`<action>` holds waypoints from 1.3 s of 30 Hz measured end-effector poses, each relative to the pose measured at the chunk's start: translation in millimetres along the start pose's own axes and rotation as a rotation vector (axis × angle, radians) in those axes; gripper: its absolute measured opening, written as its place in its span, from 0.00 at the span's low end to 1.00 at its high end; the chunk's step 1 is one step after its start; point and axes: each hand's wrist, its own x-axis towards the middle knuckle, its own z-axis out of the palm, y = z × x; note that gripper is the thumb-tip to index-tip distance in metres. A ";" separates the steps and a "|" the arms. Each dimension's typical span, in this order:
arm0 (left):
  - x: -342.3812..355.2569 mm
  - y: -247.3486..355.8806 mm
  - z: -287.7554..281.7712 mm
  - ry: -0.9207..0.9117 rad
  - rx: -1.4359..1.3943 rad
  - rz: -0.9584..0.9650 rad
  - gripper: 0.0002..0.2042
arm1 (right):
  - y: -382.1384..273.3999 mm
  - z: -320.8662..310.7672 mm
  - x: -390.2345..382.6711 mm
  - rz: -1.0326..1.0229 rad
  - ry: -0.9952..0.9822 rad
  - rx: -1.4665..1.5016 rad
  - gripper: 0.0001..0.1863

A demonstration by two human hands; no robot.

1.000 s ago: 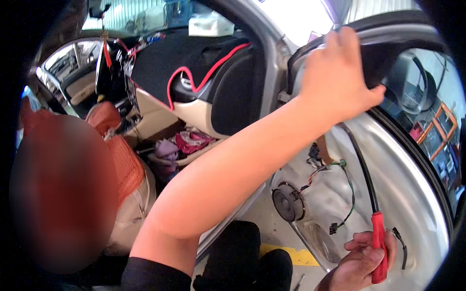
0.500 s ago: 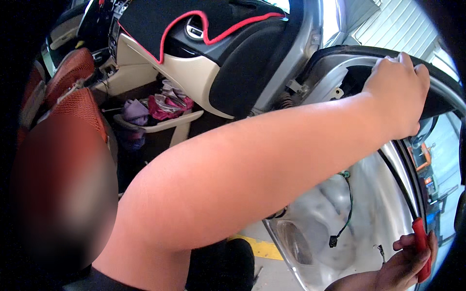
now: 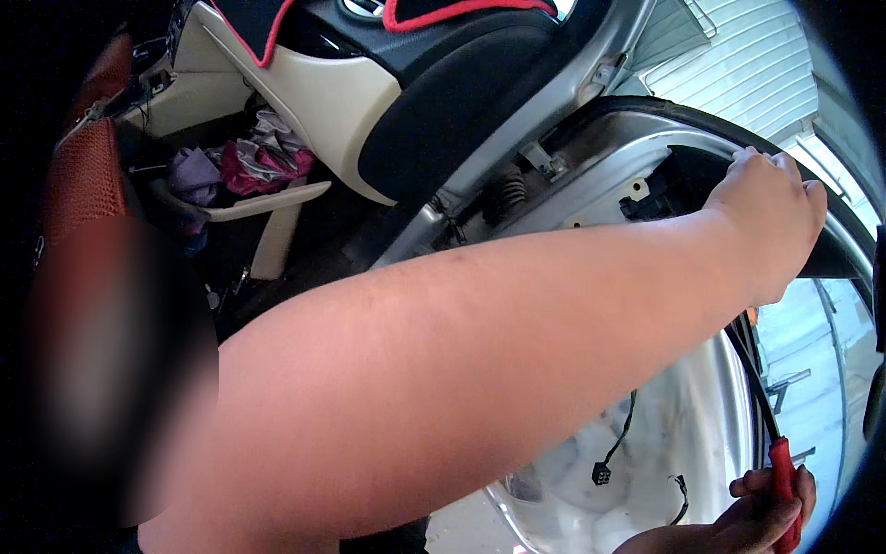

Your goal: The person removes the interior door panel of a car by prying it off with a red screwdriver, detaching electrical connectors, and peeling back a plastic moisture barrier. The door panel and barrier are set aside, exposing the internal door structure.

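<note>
My left hand reaches across to the upper edge of a car door, its fingers curled over the frame and partly hidden behind it. Low on the right, my right hand grips a red-handled tool with a long dark shaft. That shaft runs up along the door's edge; its tip is hidden behind my left forearm. Bare metal shows on the door's inner side. A black wiring connector dangles there on its cable, with a second loose wire end beside my right hand.
On the left is the car's cabin, with a beige and black dashboard, a red seat and a bundle of cloths in the footwell. A door hinge sits by the pillar. My left forearm covers much of the middle.
The view has shifted, so the dashboard and cabin sit higher and farther left. My left hand still holds the door frame, and my right hand keeps its grip on the red-handled tool.
</note>
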 end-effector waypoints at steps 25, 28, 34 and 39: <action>-5.2 -11.7 -3.4 -0.065 0.019 0.104 0.20 | 52.2 -34.6 -46.6 -0.010 0.064 0.062 0.23; -3.6 -11.4 -7.2 -0.095 0.046 0.116 0.19 | 62.0 -29.8 -83.4 0.067 0.089 0.192 0.23; -3.9 -10.5 8.5 0.006 -0.056 0.102 0.17 | 74.9 -12.1 -166.8 0.254 0.135 0.485 0.26; -5.7 -9.3 -10.6 0.056 0.054 0.056 0.32 | 50.9 15.3 -162.1 0.303 0.130 0.309 0.27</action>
